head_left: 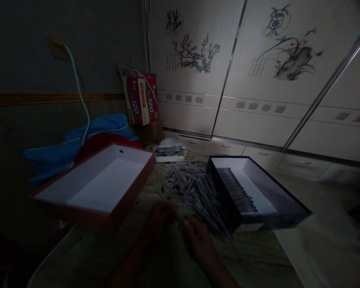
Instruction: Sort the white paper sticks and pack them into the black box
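Note:
Both my hands are low in the middle of the dim view, over the table. My right hand (196, 236) is closed, its thumb and fingers pinched on a thin, blurred pen-like piece (179, 217). Close beside it on the left, my left hand (161, 218) has its fingers bent together near the other end of the piece; what it holds is too dark to make out. Just beyond them lies a heap of slender grey pen-like pieces (195, 186). In the dark-sided box (270, 196) on the right, several similar pieces (235, 190) lie in a row.
A red-sided box (99, 188) with a white inside stands on the left of the table (258, 256). Behind the heap is a white tray (170, 158) of similar pieces. Blue cloth (102, 126), red cartons (141, 100) and sliding doors (186, 116) are farther back.

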Motion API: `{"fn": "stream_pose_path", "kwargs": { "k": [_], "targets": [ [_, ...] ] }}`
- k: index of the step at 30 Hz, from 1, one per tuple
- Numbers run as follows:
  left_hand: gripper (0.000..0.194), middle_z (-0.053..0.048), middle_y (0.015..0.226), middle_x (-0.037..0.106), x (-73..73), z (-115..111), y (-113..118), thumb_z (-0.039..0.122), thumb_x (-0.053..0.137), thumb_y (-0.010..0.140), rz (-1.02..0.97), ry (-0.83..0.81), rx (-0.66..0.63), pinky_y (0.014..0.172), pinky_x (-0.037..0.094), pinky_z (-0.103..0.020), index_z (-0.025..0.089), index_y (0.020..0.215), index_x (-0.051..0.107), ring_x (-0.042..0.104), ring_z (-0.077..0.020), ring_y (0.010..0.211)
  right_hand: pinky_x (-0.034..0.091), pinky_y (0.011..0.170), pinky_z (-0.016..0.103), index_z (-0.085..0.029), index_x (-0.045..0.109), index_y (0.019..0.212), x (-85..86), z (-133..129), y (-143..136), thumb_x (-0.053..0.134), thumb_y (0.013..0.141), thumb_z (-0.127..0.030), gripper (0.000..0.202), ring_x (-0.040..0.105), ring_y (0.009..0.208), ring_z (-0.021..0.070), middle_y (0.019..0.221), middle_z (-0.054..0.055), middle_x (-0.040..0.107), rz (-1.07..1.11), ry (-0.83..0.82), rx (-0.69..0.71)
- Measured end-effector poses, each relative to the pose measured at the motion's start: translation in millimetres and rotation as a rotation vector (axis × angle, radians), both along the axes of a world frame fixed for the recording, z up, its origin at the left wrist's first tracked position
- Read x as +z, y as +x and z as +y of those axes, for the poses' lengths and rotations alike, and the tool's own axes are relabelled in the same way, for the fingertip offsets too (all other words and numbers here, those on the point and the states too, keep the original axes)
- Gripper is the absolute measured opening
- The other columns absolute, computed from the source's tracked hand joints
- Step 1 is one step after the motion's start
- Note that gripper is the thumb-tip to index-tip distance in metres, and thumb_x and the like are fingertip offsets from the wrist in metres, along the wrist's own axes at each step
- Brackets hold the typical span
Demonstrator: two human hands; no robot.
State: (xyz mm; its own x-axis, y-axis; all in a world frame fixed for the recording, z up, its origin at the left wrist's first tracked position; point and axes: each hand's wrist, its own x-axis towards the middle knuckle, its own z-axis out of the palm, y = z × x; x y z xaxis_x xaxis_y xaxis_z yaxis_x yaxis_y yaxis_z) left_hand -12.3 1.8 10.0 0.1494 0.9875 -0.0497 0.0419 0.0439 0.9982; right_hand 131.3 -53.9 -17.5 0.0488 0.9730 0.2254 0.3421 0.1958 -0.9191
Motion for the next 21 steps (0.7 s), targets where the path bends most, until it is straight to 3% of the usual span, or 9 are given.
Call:
{"fn": "stream_pose_path", "kwargs": {
  "k": [3,6,10,14,17,21],
  "targets": [
    [0.051,-0.002,0.060,0.060,-4.4,2.5,-1.0,0.059,0.051,0.068,-0.049,-0.001,-0.015,0.054,0.041,-0.025,0.014,0.088,0.067,0.052,-0.0146,0.056,0.040,0.053,0.021,-0.016,0.058,0.068,17.5,0.0,10.2,0.041,0.084,-0.041,0.035,0.052,0.060,0.0141,0.061,0.000,0.056,-0.011,0.033,-0.088],
    [0.051,-0.001,0.061,0.059,-10.7,5.6,-0.7,0.059,0.052,0.068,-0.093,-0.030,-0.030,0.052,0.040,-0.024,0.014,0.089,0.067,0.050,-0.0130,0.053,0.044,0.060,0.023,-0.016,0.062,0.082,49.3,-3.6,36.9,0.041,0.084,-0.038,0.031,0.057,0.070,0.0171,0.076,0.004,0.063,0.017,0.080,-0.218],
    [0.047,-0.002,0.064,0.060,-13.7,6.6,0.5,0.056,0.053,0.068,-0.042,-0.050,-0.029,0.053,0.040,-0.023,0.014,0.084,0.068,0.052,-0.0136,0.057,0.045,0.058,0.024,-0.017,0.059,0.098,93.3,-1.3,109.9,0.038,0.085,-0.039,0.033,0.056,0.065,0.0162,0.073,0.003,0.061,-0.119,0.128,-0.401],
    [0.044,-0.001,0.064,0.060,-10.2,5.3,2.5,0.052,0.054,0.069,-0.033,-0.063,-0.004,0.053,0.040,-0.023,0.014,0.084,0.068,0.051,-0.0129,0.056,0.045,0.070,0.029,-0.018,0.060,0.094,110.2,16.0,198.1,0.045,0.080,-0.036,0.027,0.057,0.079,0.0188,0.091,0.007,0.060,-0.527,0.239,-0.486],
    [0.042,0.001,0.059,0.057,-9.6,6.4,3.7,0.052,0.055,0.068,-0.029,-0.095,-0.013,0.048,0.038,-0.021,0.014,0.082,0.068,0.048,-0.0115,0.051,0.043,0.073,0.029,-0.018,0.065,0.088,107.8,30.0,240.1,0.047,0.079,-0.026,0.022,0.058,0.083,0.0196,0.089,0.009,0.062,-0.913,0.078,-0.351],
    [0.040,0.001,0.057,0.057,-14.7,9.9,3.8,0.051,0.056,0.069,-0.041,-0.099,-0.030,0.047,0.036,-0.021,0.014,0.081,0.067,0.049,-0.0109,0.050,0.041,0.069,0.024,-0.019,0.068,0.076,99.5,42.1,250.5,0.052,0.074,-0.017,0.016,0.061,0.079,0.0176,0.082,0.007,0.065,-1.236,-0.197,-0.081]
  ]
}}
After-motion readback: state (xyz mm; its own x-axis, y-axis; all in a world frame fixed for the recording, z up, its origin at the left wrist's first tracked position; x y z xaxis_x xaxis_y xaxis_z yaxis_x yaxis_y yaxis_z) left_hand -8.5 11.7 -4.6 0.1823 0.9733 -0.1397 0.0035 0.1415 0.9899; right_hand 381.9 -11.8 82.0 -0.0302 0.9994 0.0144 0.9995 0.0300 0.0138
